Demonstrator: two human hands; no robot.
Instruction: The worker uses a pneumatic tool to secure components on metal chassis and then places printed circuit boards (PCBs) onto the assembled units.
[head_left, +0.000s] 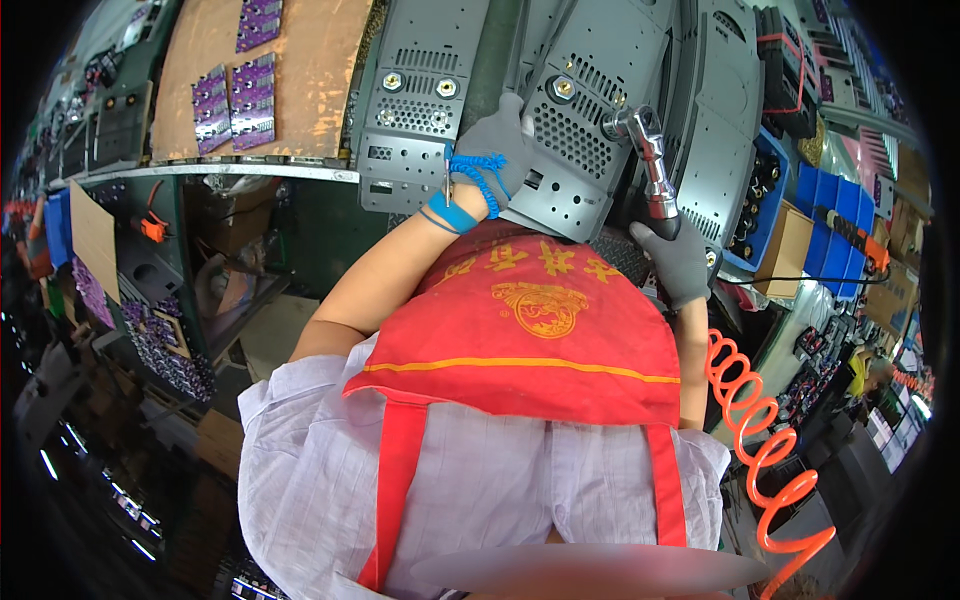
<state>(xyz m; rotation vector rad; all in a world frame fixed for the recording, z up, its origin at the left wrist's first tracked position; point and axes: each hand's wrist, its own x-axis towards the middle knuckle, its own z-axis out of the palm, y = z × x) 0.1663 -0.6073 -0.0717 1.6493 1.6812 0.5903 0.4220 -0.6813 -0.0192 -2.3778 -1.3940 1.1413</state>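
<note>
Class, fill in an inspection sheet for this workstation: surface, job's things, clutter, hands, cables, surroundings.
Surface: bench, mostly covered.
Job's things: grey perforated metal panel; chrome air tool set against it.
Clutter: purple boards on cardboard; second panel.
Hands: gloved left hand on the panel; gloved right hand grips the air tool.
Cables: orange coiled hose; blue coiled cord at left wrist.
Surroundings: blue bins, red apron.
</note>
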